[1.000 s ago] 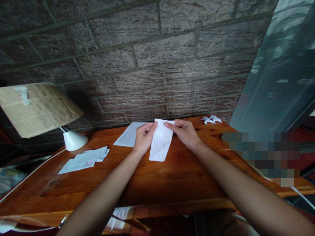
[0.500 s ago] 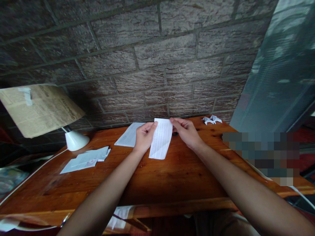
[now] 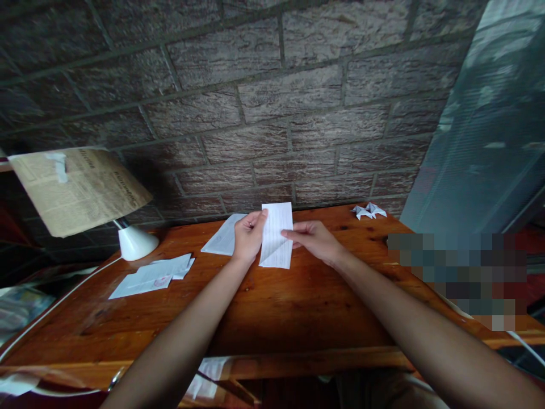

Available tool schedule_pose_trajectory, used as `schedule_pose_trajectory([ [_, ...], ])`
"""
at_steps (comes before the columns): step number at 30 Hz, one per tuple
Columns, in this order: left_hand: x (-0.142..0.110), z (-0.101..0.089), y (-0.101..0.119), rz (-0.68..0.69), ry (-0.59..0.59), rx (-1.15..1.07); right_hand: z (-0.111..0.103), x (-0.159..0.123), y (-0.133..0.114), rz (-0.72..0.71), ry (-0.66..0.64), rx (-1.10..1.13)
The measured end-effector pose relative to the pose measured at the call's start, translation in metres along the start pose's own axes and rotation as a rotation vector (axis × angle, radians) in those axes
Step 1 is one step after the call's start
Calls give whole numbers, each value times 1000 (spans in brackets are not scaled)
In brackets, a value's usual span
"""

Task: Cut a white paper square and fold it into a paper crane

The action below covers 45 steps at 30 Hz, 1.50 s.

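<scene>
A narrow folded sheet of paper with faint lines of print is held up over the wooden table, its long side near upright. My left hand grips its left edge near the top, thumb in front. On the right edge, about midway down, my right hand pinches the sheet between thumb and fingers. A diagonal crease or flap shows near the bottom of the sheet. Behind my left hand lies a stack of white paper, partly hidden by that hand.
Loose printed papers, one with a red stamp, lie on the wooden table at left. A lamp with a newsprint shade stands behind them. Small folded paper shapes sit at the back right. A brick wall rises behind.
My right hand has slid from the sheet's top right corner down to the middle of its right edge. The sheet now hangs straighter; my left hand keeps its grip.
</scene>
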<state>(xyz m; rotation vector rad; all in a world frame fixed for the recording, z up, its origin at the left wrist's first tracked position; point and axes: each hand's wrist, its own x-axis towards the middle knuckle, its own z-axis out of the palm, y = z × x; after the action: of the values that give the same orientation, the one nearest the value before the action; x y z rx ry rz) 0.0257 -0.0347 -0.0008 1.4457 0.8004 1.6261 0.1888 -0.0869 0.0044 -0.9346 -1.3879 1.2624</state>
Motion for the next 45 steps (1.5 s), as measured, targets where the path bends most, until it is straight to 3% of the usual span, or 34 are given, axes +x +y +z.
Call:
schedule_pose_trajectory([
  [6,1,0,0,-27,57,-46,3,0,4,19,-72,16],
  [13,3,-1,-5,-57,34,-108,2,1,5,22,-4,41],
  [18,2,-1,-2,-117,9,-138,-1,1,3,57,-23,70],
  [25,3,-1,-1,-73,37,-122,-1,0,3,80,-81,128],
  [32,1,1,0,-45,64,-103,0,2,8,23,-21,77],
  [45,0,0,3,-173,-88,-176,-4,2,4,9,41,119],
])
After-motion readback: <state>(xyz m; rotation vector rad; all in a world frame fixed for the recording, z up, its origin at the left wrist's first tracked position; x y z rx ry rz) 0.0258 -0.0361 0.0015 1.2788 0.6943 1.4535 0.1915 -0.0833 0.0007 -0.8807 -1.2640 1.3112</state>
